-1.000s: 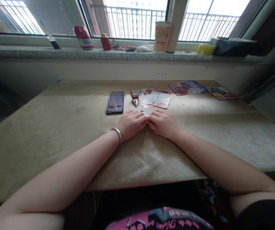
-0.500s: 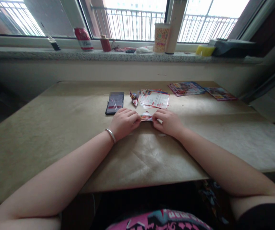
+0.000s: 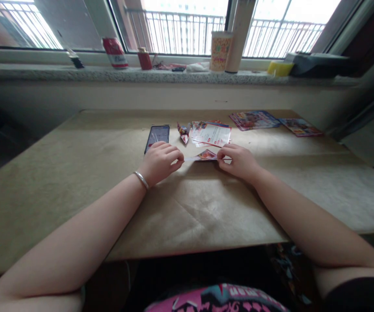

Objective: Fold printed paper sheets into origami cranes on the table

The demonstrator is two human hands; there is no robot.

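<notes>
A small folded piece of printed paper (image 3: 206, 154) is stretched between my two hands, just above the table. My left hand (image 3: 161, 162) pinches its left end between thumb and fingertips. At the right end, my right hand (image 3: 239, 160) grips it in the same way. The paper comes to a low peak in the middle, with coloured print showing there. Behind my left hand lies a phone (image 3: 158, 134), its lower part partly covered by the hand. Beyond the paper rests a folded paper figure (image 3: 184, 132) beside a stack of printed sheets (image 3: 213, 133).
More colourful printed sheets (image 3: 255, 119) lie at the back right of the table (image 3: 187, 208), with another bunch (image 3: 300, 127) beside them. On the windowsill stand a red-and-white can (image 3: 115, 53), a red bottle (image 3: 145, 59), a patterned cup (image 3: 220, 51) and a yellow object (image 3: 280, 68).
My hands have moved apart, the left one leftward and the right one rightward. The paper between them now looks wider and pulled out at its ends.
</notes>
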